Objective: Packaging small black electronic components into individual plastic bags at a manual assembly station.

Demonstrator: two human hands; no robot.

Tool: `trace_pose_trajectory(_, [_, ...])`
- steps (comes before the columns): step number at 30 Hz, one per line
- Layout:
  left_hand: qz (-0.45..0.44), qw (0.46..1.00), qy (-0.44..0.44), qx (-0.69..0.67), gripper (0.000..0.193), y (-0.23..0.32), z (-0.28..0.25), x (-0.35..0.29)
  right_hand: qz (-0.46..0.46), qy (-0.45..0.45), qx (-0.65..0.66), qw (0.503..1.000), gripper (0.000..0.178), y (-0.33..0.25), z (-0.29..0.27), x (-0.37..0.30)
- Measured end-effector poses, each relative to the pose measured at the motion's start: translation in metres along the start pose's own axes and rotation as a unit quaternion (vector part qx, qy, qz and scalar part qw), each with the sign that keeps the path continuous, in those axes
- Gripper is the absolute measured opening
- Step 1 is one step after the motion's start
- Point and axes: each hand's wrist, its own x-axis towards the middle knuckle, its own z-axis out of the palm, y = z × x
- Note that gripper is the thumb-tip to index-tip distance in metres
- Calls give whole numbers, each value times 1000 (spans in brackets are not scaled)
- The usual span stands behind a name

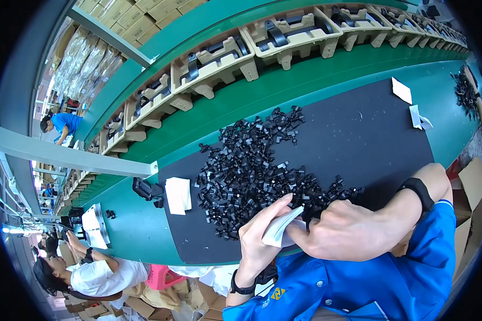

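My left hand (258, 239) grips a small stack of white paper slips (278, 227) near the table's front edge, with its thumb along the top. My right hand (344, 231) is curled, its fingertips pressed against the right side of the same slips. Just beyond both hands a large heap of small black plastic parts (246, 166) spreads over a dark mat (353, 134). Another stack of white slips (178, 196) lies on the mat's left edge. A dark wristband sits on each of my wrists.
Beyond the green table (128, 230), moulded trays (209, 69) with black items line a green conveyor. Folded white paper (420, 119) and a white card (401, 91) lie at the mat's far right. A grey metal post (75, 152) crosses the left. A co-worker in white (110, 275) sits left.
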Motion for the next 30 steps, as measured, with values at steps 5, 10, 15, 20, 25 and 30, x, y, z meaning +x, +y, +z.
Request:
trace_pose_trajectory(5, [61, 996, 4, 71, 54, 0, -3, 4, -30, -37, 8, 999, 21, -1, 12, 14])
trace_pose_trajectory(10, [47, 998, 27, 28, 59, -5, -6, 1, -15, -21, 25, 999, 19, 0, 7, 14])
trace_pose_trajectory(15, [78, 997, 6, 28, 66, -9, -11, 0, -12, -3, 62, 998, 21, -4, 15, 16])
trace_pose_trajectory(20, [82, 996, 11, 29, 74, 1, -14, -5, -23, -32, 93, 995, 23, -3, 10, 12])
trace_pose_trajectory(25, [46, 999, 21, 3, 80, 0, -29, -21, -2, -109, 91, 990, 29, -7, -14, 4])
trace_pose_trajectory(30, [70, 989, 68, -111, 83, -3, -31, -32, 11, 102, 120, 987, 44, -10, -5, -1])
